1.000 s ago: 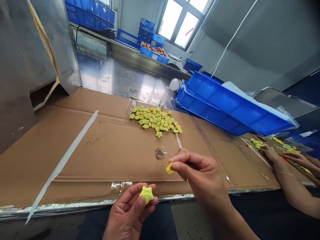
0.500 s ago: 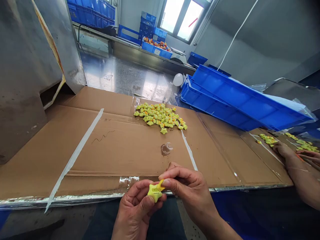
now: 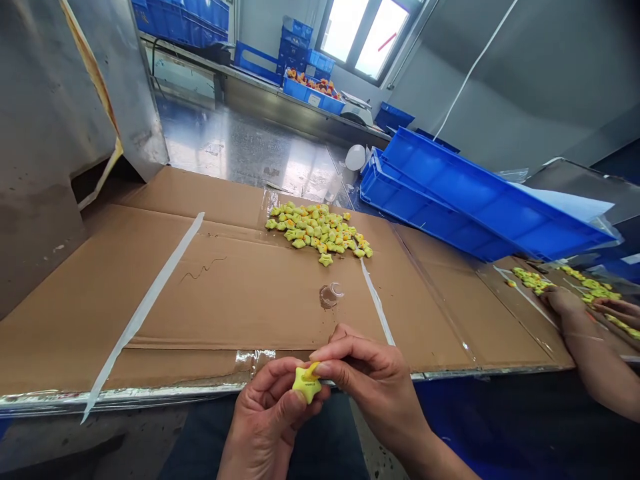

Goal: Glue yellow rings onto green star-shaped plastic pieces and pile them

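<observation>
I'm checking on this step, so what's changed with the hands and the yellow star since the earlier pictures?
The right hand has moved left, bringing the small yellow piece from beside the star to press against its upper edge. The left hand still holds the yellow star. The pile of yellow stars and the small clear plastic piece stayed where they were on the cardboard.

Yellow-green star piece [image 3: 307, 384] with dark print, bright blue crates [image 3: 490, 193], plain brown cardboard [image 3: 250, 307]

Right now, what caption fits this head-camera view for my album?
Left hand and right hand hold a yellow star, a pile of stars on cardboard beyond.
</observation>
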A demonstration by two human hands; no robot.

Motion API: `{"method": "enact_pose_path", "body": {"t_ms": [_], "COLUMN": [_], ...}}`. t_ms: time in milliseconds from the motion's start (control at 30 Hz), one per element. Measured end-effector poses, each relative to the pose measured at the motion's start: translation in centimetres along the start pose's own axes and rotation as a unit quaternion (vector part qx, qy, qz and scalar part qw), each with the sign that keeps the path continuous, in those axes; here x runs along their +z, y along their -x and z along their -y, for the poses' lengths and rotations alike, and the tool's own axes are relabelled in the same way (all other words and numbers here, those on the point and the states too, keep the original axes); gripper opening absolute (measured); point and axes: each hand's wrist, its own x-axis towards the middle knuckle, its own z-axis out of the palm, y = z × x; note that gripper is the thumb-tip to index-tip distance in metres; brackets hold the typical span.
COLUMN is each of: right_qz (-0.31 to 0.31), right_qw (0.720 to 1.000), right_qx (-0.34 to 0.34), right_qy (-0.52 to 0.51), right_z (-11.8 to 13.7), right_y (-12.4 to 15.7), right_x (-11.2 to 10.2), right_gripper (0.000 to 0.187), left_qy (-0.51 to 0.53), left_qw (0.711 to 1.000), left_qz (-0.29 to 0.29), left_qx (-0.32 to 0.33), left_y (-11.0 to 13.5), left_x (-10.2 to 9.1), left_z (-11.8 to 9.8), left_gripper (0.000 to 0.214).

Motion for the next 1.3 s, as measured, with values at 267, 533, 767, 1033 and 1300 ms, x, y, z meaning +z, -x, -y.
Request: {"method": "enact_pose_path", "body": {"t_ms": [267,533,767,1033,1300], "right_qz": [0.039,0.084,0.102,0.102,0.076], "right_qw": [0.992,0.974,0.967,0.964,0.968], "right_qx": [-0.075,-0.114,-0.125,-0.129,-0.136], "right_qy": [0.095,0.177,0.196,0.208,0.197], "right_z": [0.6,1.2,1.5,0.8,1.7], "right_y": [-0.2,-0.2,0.0,0.4,0.4], "right_x": [-0.4,-0.8,-1.0,-1.0,-0.8], "right_gripper": [0.01,0.013,0.013,0.014,0.014], "left_qy": [-0.006,-0.03,-0.062,-0.056,-0.05], "left_qw": [1.0,0.999,0.998,0.997,0.999], "left_qz": [0.015,0.04,0.032,0.021,0.021], "left_qx": [0.0,-0.005,0.01,0.037,0.002], "left_y": [-0.1,-0.2,0.0,-0.1,-0.2], "left_x": [-0.3,-0.9,-0.9,-0.9,-0.6], "left_z": [0.1,0.1,0.2,0.7,0.0], "left_gripper": [0.027,0.022,0.016,0.016,0.023]}}
